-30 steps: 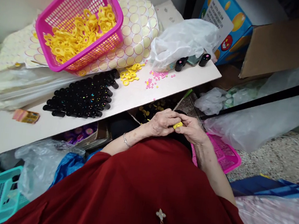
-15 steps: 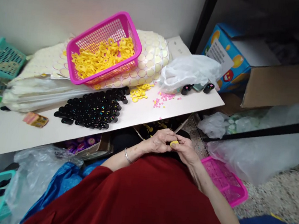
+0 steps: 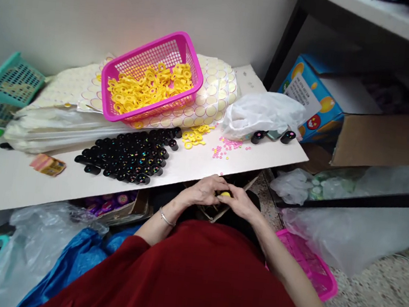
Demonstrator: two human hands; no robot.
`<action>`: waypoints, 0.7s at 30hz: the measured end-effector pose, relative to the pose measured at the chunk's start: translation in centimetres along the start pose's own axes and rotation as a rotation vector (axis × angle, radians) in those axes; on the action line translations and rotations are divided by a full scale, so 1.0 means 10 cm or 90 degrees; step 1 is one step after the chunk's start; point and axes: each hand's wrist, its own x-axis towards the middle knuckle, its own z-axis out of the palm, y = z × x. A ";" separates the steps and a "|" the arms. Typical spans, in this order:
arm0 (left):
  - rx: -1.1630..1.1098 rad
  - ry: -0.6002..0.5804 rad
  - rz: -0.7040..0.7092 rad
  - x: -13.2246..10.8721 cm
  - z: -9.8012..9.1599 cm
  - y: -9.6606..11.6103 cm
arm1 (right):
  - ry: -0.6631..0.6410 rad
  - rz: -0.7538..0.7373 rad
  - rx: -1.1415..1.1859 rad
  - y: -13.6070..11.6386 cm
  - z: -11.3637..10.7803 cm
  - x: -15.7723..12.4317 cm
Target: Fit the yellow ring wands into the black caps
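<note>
Both hands meet in front of my body, just off the table's front edge. A small yellow round piece (image 3: 225, 194) shows between the fingertips; its exact kind cannot be made out. My right hand (image 3: 241, 203) is closed with thumb and fingers pinching it. My left hand (image 3: 204, 191), with a bracelet on its wrist, curls around the piece from the other side, its fingertips partly hidden. Below the hands, an open cardboard box (image 3: 215, 218) is mostly covered by them.
On the white table (image 3: 188, 164) stand many black cylinders (image 3: 126, 154). Behind them is a pink basket (image 3: 148, 117) of yellow ring pieces. Loose yellow pieces (image 3: 196, 135), pink beads (image 3: 223, 148) and a white plastic bag (image 3: 264, 113) lie rightward. A pink basket (image 3: 329, 288) sits low right.
My hands have shifted left and a little toward the table edge, with the yellow piece still between them. Less of the yellow piece shows now. The view has tilted up slightly.
</note>
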 end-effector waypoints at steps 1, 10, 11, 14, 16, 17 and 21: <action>-0.008 -0.012 -0.025 0.00 -0.10 -0.03 | -0.012 0.007 -0.157 -0.03 0.00 0.10; -0.053 0.262 -0.173 0.00 -0.27 -0.32 | -0.090 0.104 -0.509 -0.18 -0.17 0.38; -0.061 0.288 -0.189 -0.01 -0.25 -0.33 | -0.093 0.093 -0.495 -0.19 -0.26 0.33; -0.071 0.344 -0.236 -0.01 -0.20 -0.34 | -0.064 0.026 -0.344 -0.20 -0.57 0.26; -0.076 0.357 -0.253 0.01 -0.19 -0.34 | 0.088 -0.018 -0.223 -0.18 -0.77 0.34; -0.079 0.356 -0.258 0.03 -0.17 -0.34 | 0.227 -0.026 -0.202 -0.16 -0.86 0.42; -0.069 0.318 -0.252 0.10 -0.10 -0.32 | 0.593 0.001 -0.237 -0.07 -1.06 0.86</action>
